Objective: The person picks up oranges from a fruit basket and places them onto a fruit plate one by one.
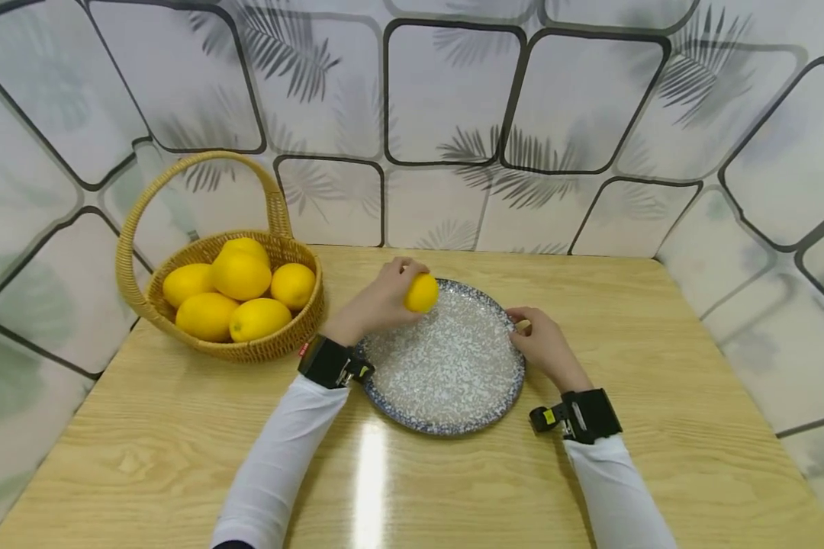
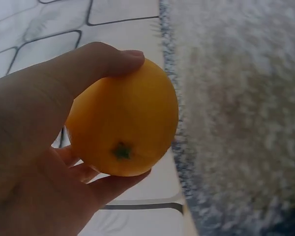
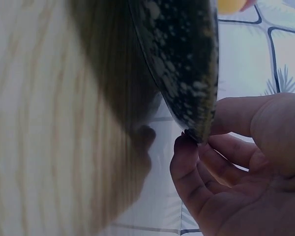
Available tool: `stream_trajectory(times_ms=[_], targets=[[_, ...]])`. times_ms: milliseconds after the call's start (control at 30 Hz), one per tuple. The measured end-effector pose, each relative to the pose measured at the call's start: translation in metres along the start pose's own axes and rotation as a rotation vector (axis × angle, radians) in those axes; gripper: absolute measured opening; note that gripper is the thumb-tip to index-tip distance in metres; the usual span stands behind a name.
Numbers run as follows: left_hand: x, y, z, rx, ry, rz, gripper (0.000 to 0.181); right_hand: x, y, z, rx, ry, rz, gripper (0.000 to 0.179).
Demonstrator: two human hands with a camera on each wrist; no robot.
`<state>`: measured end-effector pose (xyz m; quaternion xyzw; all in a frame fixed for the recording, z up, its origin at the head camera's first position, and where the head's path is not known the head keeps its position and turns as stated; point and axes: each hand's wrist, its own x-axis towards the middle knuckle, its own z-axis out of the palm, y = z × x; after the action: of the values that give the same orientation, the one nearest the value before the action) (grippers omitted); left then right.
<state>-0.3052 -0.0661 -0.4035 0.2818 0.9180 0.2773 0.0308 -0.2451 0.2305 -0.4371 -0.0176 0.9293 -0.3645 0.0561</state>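
Observation:
A yellow lemon [image 1: 422, 293] is in my left hand [image 1: 384, 297], above the far left part of a round speckled plate [image 1: 446, 366]. Thumb and fingers curve round it; in the left wrist view the lemon [image 2: 123, 123] shows a small green stem mark. My right hand [image 1: 539, 339] pinches the plate's right rim between thumb and fingers. From the right wrist view, the dark, white-flecked side of the plate [image 3: 182, 59] comes down to the fingertips of the right hand [image 3: 250, 162]. The plate has a blue-flecked border and a grey-white middle.
A wicker basket [image 1: 275, 349] with a tall handle stands at the back left, holding several lemons [image 1: 206, 316]. The wooden table [image 1: 453, 488] meets a wall [image 1: 453, 99] patterned with leaves and dark outlines. Each wrist wears a black camera strap [image 1: 593, 415].

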Motion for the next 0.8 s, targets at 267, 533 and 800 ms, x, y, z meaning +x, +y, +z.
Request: stream_trajectory(times_ms=[267, 533, 800], targets=[[0.004, -0.008, 0.016, -0.001, 0.024, 0.015, 0.070, -0.002, 0.000, -0.001, -0.026, -0.008, -0.021, 0.049], [-0.002, -0.001, 0.011, 0.282, 0.123, -0.123, 0.078, -0.001, -0.001, -0.002, -0.052, -0.015, -0.034, 0.048], [-0.003, 0.002, 0.006, 0.149, 0.089, -0.138, 0.072, -0.001, -0.002, -0.002, -0.060, -0.009, -0.032, 0.048]])
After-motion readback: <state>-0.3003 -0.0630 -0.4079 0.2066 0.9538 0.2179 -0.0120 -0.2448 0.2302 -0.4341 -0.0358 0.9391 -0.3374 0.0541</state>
